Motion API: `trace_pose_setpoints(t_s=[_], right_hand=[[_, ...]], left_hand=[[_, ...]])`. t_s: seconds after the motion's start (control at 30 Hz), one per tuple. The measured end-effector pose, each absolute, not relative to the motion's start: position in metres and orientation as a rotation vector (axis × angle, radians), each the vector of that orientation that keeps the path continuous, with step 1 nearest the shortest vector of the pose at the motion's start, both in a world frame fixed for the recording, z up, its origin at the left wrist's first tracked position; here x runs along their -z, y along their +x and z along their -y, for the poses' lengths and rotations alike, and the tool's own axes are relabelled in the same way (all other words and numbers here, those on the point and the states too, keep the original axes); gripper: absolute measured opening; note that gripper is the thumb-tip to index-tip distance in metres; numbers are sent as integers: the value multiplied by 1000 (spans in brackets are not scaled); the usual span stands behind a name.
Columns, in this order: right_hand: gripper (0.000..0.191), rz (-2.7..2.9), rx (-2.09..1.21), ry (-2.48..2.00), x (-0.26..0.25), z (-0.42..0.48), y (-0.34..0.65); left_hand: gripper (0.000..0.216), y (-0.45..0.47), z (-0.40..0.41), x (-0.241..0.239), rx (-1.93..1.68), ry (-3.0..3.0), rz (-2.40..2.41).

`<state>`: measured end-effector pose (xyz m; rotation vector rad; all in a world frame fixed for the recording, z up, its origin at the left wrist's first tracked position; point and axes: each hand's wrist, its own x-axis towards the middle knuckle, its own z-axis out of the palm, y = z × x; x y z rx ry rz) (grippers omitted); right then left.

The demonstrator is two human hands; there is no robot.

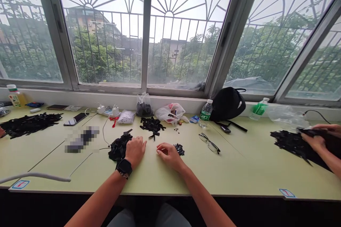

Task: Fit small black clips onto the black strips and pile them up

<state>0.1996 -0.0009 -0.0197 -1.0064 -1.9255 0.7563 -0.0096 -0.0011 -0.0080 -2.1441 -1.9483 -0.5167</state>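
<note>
Resting against a heap of black scraps (119, 147), the left hand (135, 151) has loosely curled, empty fingers. The right hand (169, 156), its fingers also relaxed and holding nothing, lies just beside a small cluster of black pieces (179, 149) on a pale green table (170, 181), near eyeglasses (209, 143).

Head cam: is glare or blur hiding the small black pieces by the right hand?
Head view: no, the small black pieces stay visible; the windows glare pale, their frames lean from lens distortion, and a pixelated patch hides one desk item.
</note>
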Motion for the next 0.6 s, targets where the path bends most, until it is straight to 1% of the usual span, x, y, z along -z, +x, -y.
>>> trace_pose_setpoints(t_s=[0.1,0.2,0.5,0.6], right_hand=[[14,1945,-753,-998,19,1,200],[14,1954,-754,-985,19,1,200],[12,1976,-742,-980,20,1,201],[11,1989,-732,-978,22,1,201]], left_hand=[[43,-13,-3,10,497,-2161,1983],[47,-14,-5,11,495,-2178,1990],[50,-12,-2,7,526,-2209,1970],[47,-12,-1,5,537,-2215,1958]])
